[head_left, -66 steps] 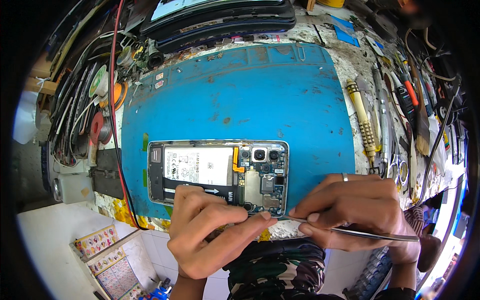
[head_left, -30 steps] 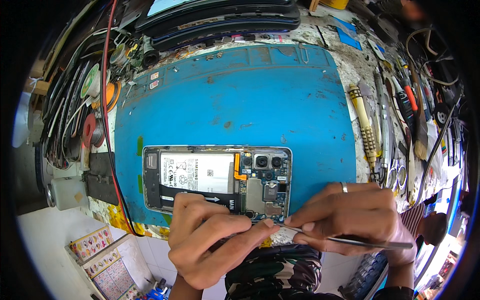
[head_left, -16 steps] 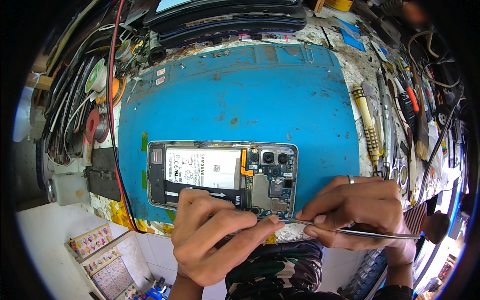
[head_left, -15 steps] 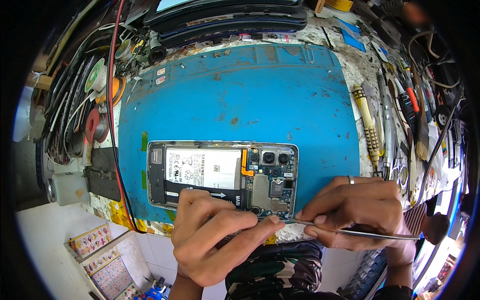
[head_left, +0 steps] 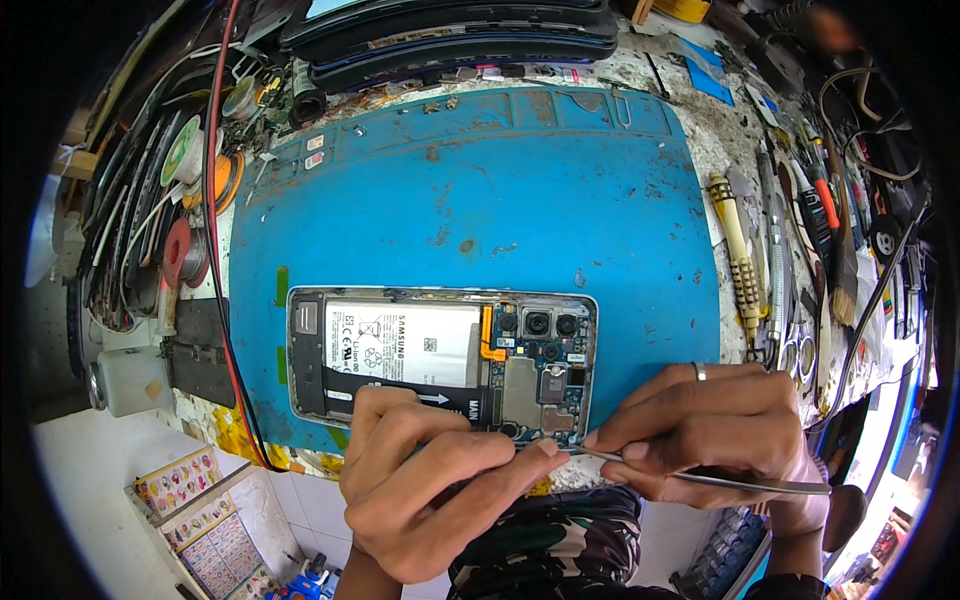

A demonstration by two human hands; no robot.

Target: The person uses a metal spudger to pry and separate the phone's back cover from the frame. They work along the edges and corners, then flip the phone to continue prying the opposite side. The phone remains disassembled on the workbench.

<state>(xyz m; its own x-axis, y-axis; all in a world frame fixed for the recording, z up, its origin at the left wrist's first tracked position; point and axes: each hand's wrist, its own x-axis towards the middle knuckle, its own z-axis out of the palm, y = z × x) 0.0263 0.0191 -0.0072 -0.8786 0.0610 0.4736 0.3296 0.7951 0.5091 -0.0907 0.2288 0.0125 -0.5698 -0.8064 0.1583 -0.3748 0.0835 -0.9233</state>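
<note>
We see the opened phone lying flat near the close edge of the blue mat. Our left hand curls along its near side, fingers bent; we cannot tell whether they grip anything. Our right hand pinches a thin metal tool, its tip by the phone's near right corner. Scissors lie beyond, right of the mat.

Workbench is pretty beat-up, whitish top all scuffed and grimy, yellow patch on the near edge. Down below it's pale floor tiles, plus a plain white wall lower left, near some colourful picture sheets. Bright light on the right, far left's kinda dim.
</note>
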